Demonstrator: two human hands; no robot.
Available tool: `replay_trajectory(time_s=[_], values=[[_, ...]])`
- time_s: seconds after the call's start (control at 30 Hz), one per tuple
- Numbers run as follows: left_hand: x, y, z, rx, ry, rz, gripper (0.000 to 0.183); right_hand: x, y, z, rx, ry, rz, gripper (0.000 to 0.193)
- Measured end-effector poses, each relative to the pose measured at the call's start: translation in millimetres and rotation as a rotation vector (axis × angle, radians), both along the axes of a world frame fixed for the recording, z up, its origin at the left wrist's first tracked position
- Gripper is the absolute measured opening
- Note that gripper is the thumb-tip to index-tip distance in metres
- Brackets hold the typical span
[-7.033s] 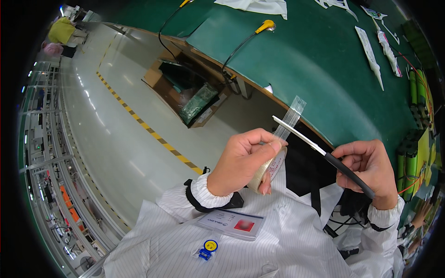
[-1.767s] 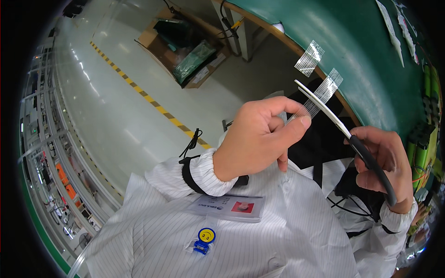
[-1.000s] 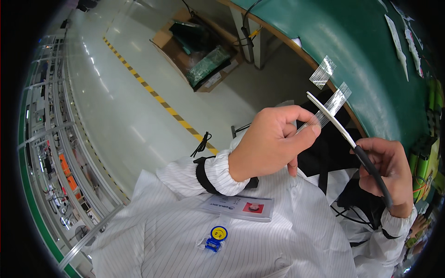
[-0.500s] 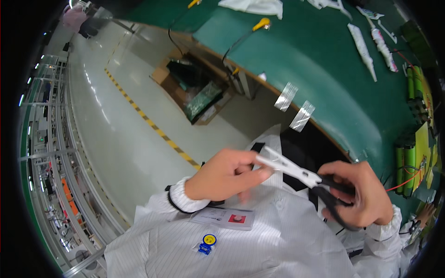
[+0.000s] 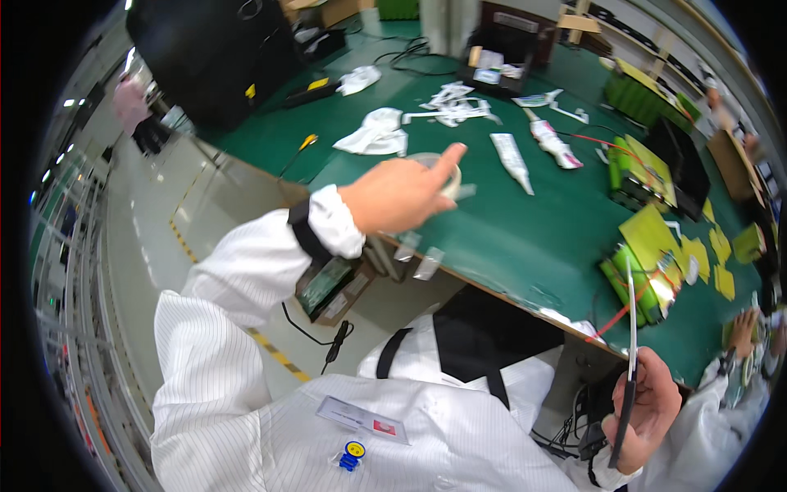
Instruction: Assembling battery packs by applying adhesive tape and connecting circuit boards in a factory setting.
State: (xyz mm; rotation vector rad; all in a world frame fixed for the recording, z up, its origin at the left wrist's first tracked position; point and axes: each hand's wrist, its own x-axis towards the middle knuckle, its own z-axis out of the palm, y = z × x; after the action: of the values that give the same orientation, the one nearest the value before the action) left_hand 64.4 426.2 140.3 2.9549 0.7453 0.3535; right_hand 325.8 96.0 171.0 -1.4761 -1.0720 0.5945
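My left hand (image 5: 402, 194) is stretched out over the near part of the green table, index finger and thumb apart. Under and between those fingers shows a roll of tape (image 5: 453, 182), partly hidden by the hand, with a clear end sticking out on its right. Whether the fingers touch the roll I cannot tell. At the lower right, my right hand (image 5: 643, 402) is closed on the black handles of a pair of scissors (image 5: 632, 328). Seen edge-on, their thin pale blades point up and away, in front of a green battery pack (image 5: 643, 283).
Two clear tape strips (image 5: 429, 263) hang from the table edge (image 5: 492, 297). White tubes (image 5: 512, 162), crumpled white cloth (image 5: 373, 131) and paper scraps (image 5: 459, 105) lie beyond. Another battery pack (image 5: 639, 174) sits farther back. A co-worker's hand (image 5: 742, 334) is at right.
My left hand has left the scissors' blades and moved up and away to the tape roll. My right hand has lowered with the scissors, blades turned upward. The view has tilted up to the table.
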Motion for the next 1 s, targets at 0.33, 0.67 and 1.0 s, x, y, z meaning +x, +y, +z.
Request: replay_trajectory(time_s=[0.33, 0.67, 1.0], values=[[29, 38, 4, -0.182, 0.305, 0.144, 0.079, 74, -54, -28, -0.352, -0.513, -0.78, 0.04], [19, -123, 76, -0.202, -0.138, -0.102, 0.043, 159, -18, -45, -0.533, -0.791, -0.594, 0.032], [-24, -144, 0, -0.452, -0.455, 0.359, 0.03, 170, -5, -48, -0.856, -0.968, -0.431, 0.043]])
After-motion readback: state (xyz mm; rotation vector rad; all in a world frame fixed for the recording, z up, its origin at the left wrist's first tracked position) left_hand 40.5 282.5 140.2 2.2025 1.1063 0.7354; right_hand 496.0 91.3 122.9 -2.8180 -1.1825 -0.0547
